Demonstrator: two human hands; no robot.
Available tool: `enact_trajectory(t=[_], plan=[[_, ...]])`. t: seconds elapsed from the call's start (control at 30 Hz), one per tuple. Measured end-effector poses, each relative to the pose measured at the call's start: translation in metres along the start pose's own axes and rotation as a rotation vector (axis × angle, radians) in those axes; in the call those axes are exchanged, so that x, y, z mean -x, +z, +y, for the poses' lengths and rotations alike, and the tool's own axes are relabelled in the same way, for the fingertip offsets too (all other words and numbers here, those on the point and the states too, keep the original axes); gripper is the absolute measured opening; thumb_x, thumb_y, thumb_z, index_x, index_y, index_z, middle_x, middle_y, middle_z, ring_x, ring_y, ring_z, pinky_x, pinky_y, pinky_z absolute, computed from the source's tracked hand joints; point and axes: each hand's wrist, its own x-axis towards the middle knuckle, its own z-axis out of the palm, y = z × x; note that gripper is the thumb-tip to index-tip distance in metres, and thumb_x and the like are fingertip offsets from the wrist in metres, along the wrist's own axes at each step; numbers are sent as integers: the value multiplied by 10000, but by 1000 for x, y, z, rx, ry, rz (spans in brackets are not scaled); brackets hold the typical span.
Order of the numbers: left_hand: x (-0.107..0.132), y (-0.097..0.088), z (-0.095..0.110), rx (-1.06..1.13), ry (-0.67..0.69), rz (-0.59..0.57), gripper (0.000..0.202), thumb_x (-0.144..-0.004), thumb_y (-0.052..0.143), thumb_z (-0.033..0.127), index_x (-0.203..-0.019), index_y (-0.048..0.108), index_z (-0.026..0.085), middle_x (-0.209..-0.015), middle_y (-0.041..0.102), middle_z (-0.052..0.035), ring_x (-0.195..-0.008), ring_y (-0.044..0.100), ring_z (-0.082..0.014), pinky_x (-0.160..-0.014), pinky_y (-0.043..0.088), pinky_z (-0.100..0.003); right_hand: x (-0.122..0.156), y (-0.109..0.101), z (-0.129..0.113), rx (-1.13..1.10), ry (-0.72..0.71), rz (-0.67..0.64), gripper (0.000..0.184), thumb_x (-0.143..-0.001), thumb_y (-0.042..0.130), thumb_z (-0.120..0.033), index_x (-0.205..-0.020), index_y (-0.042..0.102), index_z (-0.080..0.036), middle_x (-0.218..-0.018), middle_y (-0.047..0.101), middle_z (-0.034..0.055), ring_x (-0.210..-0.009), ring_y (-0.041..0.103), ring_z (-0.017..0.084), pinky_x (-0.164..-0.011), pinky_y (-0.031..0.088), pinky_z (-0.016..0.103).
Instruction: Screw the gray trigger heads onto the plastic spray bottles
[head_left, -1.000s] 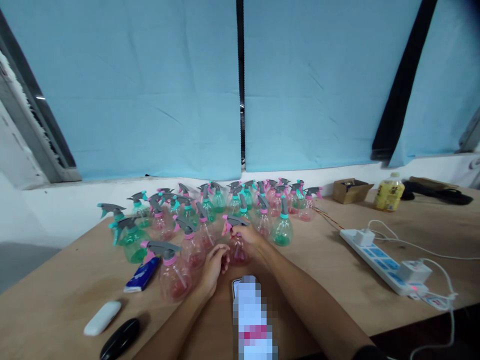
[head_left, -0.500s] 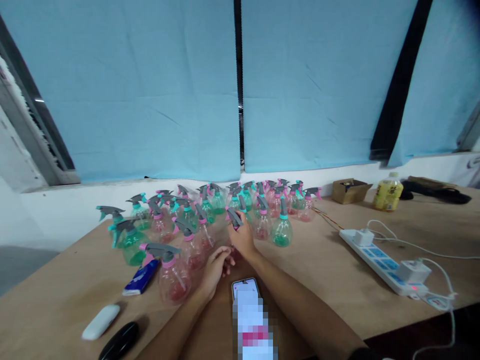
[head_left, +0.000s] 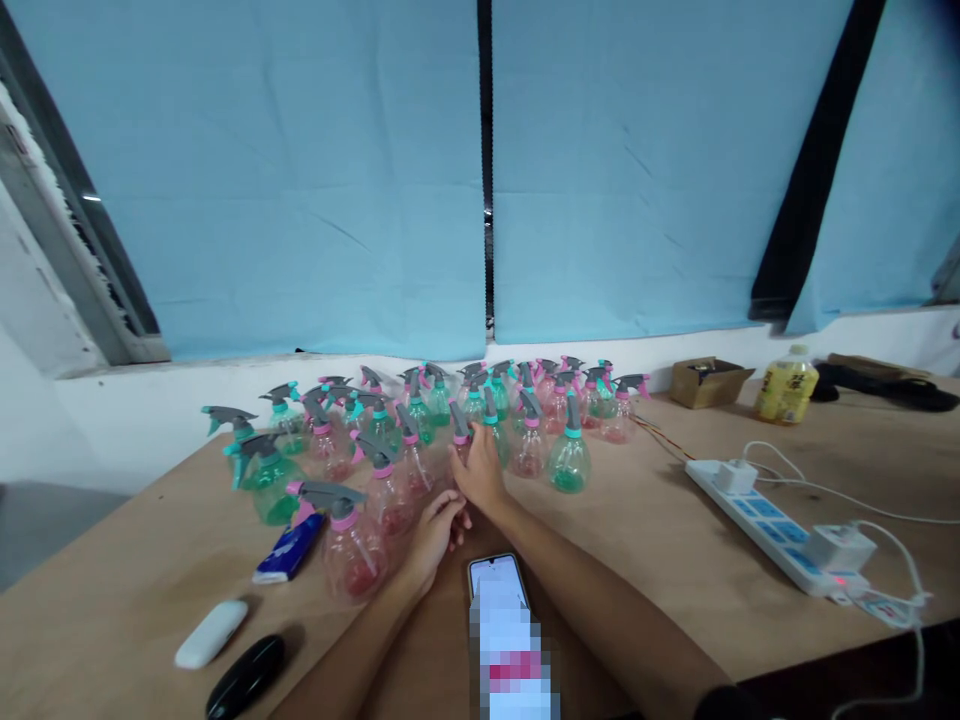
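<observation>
Blue curtains hang behind, above a brown bench. On it a crowd of trigger spray bottles, pink and green, upright and bunched toward the wall; the grouping probably keeps the near edge free for handling. White power strip lies aslant at the right, well apart. Right hand grasping one pink-collared spray bottle, wrapped just below the collar, likely because the narrowing there suits the fingers. Left hand low beside it, fingers loosely curled; cannot tell whether it touches or steadies the base, which the hands hide. That bottle is at the near edge of the group, mid-bench; long axis close to vertical, sprayer head seemingly turned toward the curtains and slightly left, nozzle tip not visible. Phone lies nearer the body, part blurred; blue packet near the leftmost front bottle; white case farther out.
</observation>
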Motion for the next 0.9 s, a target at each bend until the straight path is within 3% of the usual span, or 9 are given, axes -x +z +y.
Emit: enact_trajectory(t=[0.3, 0.5, 0.6, 0.7, 0.8, 0.9], plan=[[1, -3, -2, -19, 8, -33, 280, -801, 570, 478, -821, 565, 199, -629, 582, 34, -435, 464, -73, -408, 235, -176, -12, 1, -2, -11, 174, -64, 448, -778, 673, -409, -1141, 511, -202, -1117, 530, 108, -1017, 564, 266, -876, 465, 401], [1, -1, 0, -33, 19, -25, 297, -793, 565, 493, -791, 551, 196, -618, 583, 39, -430, 460, -67, -407, 233, -173, -7, -7, -9, -38, 144, -63, 389, -787, 653, -445, -1074, 550, -203, -1070, 510, 83, -1002, 548, 237, -908, 446, 386], [1, -1, 2, -37, 6, -22, 301, -778, 572, 492, -793, 559, 192, -613, 579, 43, -422, 452, -64, -405, 231, -173, -3, -16, -12, 50, 100, 31, 292, -841, 573, -374, -1077, 601, -204, -1132, 485, 110, -1116, 483, 273, -988, 377, 446], [1, -1, 2, -40, 11, -28, 290, -788, 564, 465, -860, 603, 187, -620, 573, 44, -426, 453, -64, -402, 226, -171, -4, -22, -8, 149, 136, 91, 380, -860, 534, -356, -1209, 601, -220, -1334, 400, 156, -1231, 395, 346, -1030, 288, 545], [1, -2, 1, -38, 6, -28, 298, -804, 557, 448, -906, 632, 178, -619, 573, 38, -424, 461, -64, -396, 225, -168, -10, -22, 4, 154, 163, 26, 459, -891, 504, -405, -1308, 568, -223, -1478, 302, 165, -1358, 272, 394, -1069, 217, 583], [1, -3, 2, -6, 7, -9, 325, -812, 572, 437, -993, 646, 178, -702, 647, 0, -438, 501, -71, -389, 248, -169, -20, -20, 18, 107, 141, -86, 480, -927, 453, -433, -1338, 559, -208, -1483, 353, 153, -1432, 184, 361, -1125, 172, 546]])
